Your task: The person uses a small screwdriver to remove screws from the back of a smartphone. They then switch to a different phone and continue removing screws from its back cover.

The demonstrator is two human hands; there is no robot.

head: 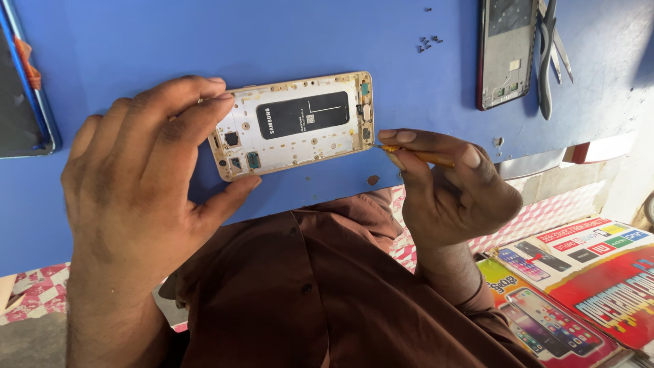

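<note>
Your left hand (136, 170) clamped the opened phone (294, 124) by its left end, fingers on the top edge, thumb under the lower corner. The phone lay flat on the smooth blue table (136, 41): gold rim, pale metal plate, dark rectangular battery. Your right hand (449, 184) pinched a thin yellow-handled screwdriver (415, 154), tip at the phone's right edge. Further right: loose tiny screws (427, 43), a second phone frame (505, 53), grey pliers (548, 58).

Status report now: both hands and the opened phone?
Left hand steadies opened phone. Right hand holds small screwdriver, tip at phone's edge. Loose screws lie apart.
</note>
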